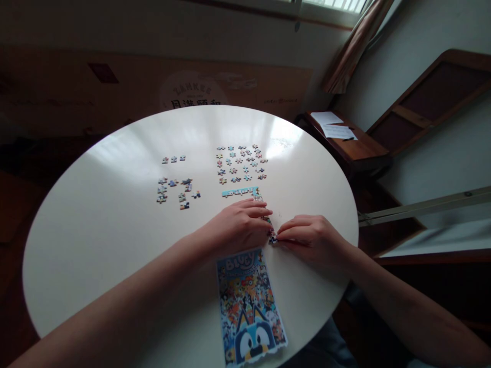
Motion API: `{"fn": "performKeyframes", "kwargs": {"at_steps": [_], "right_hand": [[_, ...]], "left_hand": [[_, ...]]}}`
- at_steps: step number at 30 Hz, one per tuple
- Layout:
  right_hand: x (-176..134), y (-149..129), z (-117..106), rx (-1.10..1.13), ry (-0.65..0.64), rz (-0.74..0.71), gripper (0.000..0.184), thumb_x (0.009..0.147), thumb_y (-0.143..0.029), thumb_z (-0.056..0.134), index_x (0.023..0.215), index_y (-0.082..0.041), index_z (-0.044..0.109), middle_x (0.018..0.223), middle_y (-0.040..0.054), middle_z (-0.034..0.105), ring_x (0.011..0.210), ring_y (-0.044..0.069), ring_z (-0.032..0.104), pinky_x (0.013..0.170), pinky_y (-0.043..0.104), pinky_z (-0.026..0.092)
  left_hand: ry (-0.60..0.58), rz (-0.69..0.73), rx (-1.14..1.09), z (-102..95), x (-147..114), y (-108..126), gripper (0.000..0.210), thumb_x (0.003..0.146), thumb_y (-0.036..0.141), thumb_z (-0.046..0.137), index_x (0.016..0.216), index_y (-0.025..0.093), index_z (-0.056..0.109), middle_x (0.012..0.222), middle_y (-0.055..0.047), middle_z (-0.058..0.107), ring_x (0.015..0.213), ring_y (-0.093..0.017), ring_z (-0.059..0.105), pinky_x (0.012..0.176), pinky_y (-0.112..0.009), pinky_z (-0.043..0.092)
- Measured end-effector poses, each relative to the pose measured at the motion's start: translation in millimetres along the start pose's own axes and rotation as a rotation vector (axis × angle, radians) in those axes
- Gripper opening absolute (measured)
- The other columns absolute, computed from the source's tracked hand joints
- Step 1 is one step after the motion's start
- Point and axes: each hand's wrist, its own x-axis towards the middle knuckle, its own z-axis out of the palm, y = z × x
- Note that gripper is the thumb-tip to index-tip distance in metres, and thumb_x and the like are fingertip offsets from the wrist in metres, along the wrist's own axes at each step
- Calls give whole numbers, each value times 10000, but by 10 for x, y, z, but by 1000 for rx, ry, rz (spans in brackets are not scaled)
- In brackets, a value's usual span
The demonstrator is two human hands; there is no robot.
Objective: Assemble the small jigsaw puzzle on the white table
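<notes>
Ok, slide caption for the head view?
Left hand and right hand at the puzzle edge, the poster nearer the wearer, loose pieces farther off on the table.

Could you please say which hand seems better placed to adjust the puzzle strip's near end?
Probably the right hand: its fingertips are at the end piece; the left hand lies farther up.

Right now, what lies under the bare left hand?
Around the left hand, the glossy white table and parts of a narrow multicoloured puzzle strip show; whatever the hand covers is hidden.
</notes>
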Motion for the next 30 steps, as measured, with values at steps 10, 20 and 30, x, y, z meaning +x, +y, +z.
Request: {"fn": "performKeyframes", "kwargs": {"at_steps": [10,20,30], "right_hand": [[25,-16,1,-131,-36,-11,145,973,-242,642,1030,-261,774,987,42,761,859,179,671,743,313,558],[-10,-158,49,-232,-39,59,177,997,-226,586,1065,-213,749,1006,70,739,884,201,674,747,332,553],[-20,-181,96,-245,-27,106,192,1005,-228,567,1042,-208,754,1025,74,737,902,213,671,757,344,543]], "left_hand": [[30,7,-180,-5,37,23,194,967,286,617,1073,295,779,1207,-4,756,1182,-214,680,1104,-375,501],[0,16,-103,18,26,0,221,989,299,568,1085,286,766,1241,-7,744,1208,-208,663,1114,-369,488],[32,56,-60,27,34,-4,194,969,251,584,1019,266,771,1199,-11,755,1145,-199,688,1078,-349,515]]}}
